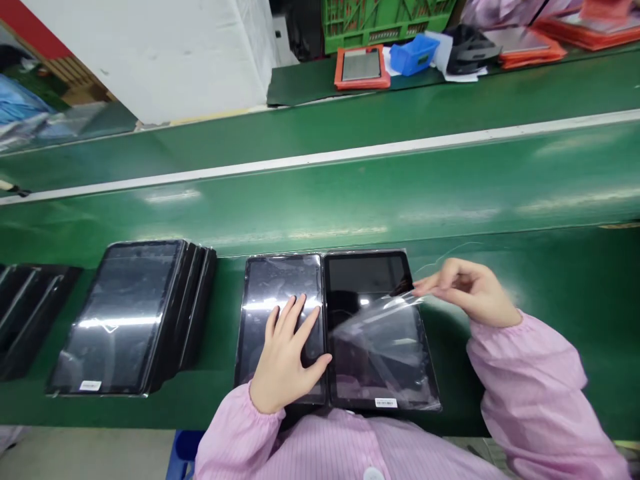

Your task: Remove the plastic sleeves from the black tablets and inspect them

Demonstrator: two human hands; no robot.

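Two black tablets lie side by side on the green bench in front of me. My left hand (287, 357) rests with spread fingers on the screen of the left tablet (260, 280). My right hand (465, 290) pinches a clear protective film (385, 320) by its upper right part. The film is lifted and folded over the right tablet (367, 273), while its lower part still lies against that screen. A small white label (386, 403) sits at the right tablet's bottom edge.
Leaning stacks of tablets (120, 313) stand to the left, with more dark tablets (30, 307) at the far left. Beyond a white rail (320, 158) runs a green belt. Across it are an orange-framed tablet (363, 67), a blue bin (414, 55) and a green crate (385, 35).
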